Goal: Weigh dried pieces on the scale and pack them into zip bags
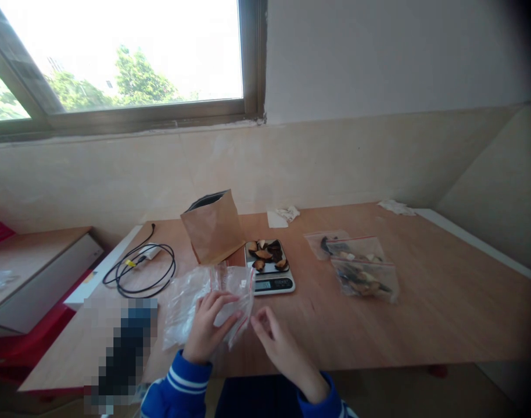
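Note:
My left hand (211,325) lies over a pile of clear plastic zip bags (180,302), its thumb and fingers apart. Closer to the table's front, the fingertips of my right hand (285,348) are pinched together beside the red-striped edge of the top zip bag (243,290). Whether plastic is between those fingertips is too small to see. Just beyond my hands, a white kitchen scale (287,287) carries several dried slices (263,253), tan with dark edges. Its display is lit, but I cannot read it.
An open brown paper pouch (215,229) stands left of the scale. Filled zip bags (363,278) lie to the right. At left are a coiled black cable (173,267) and a blurred-out dark object (126,348). Crumpled paper (289,213) sits near the wall.

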Motion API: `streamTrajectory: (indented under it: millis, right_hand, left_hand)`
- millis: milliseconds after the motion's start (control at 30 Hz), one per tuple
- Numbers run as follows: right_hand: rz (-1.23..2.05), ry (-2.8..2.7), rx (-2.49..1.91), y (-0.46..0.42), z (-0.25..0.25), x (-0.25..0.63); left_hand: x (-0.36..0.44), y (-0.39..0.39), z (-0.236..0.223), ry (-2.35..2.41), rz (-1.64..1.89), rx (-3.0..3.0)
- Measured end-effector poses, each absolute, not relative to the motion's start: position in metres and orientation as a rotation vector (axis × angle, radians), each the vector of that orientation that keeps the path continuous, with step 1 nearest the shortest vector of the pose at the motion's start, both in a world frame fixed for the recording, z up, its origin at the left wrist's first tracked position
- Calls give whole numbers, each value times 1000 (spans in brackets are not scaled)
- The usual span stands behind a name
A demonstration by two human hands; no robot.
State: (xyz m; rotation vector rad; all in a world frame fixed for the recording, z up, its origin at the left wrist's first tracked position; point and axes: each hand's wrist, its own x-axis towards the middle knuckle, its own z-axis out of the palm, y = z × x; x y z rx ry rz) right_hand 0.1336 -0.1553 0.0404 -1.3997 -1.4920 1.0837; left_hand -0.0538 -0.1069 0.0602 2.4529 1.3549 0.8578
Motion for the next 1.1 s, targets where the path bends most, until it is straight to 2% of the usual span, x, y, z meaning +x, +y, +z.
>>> streamTrajectory:
  millis: [233, 367, 500, 667, 867, 1100]
  right_hand:
    - [1084, -1412, -1130, -149, 67, 130]
    - [1047, -1383, -1125, -138, 76, 129]
    - [974, -1308, -1175, -127, 77, 129]
    - [982, -1222, -1160, -121, 78, 129]
    - [1103, -1167, -1131, -127, 61, 138]
    - [1060, -1097, -1263, -129, 42, 174]
  left_hand:
    - [-36, -116, 62, 1359, 1196, 2288]
    - [-22, -119, 56, 1353, 1262, 2266]
    - [-12, -127, 50, 1487, 1559, 2156]
    - [-8, -124, 53, 1186, 1396, 2226]
    - [-2, -112, 61, 1141, 1414, 2123]
    - [-16, -95, 72, 1262, 1649, 1970]
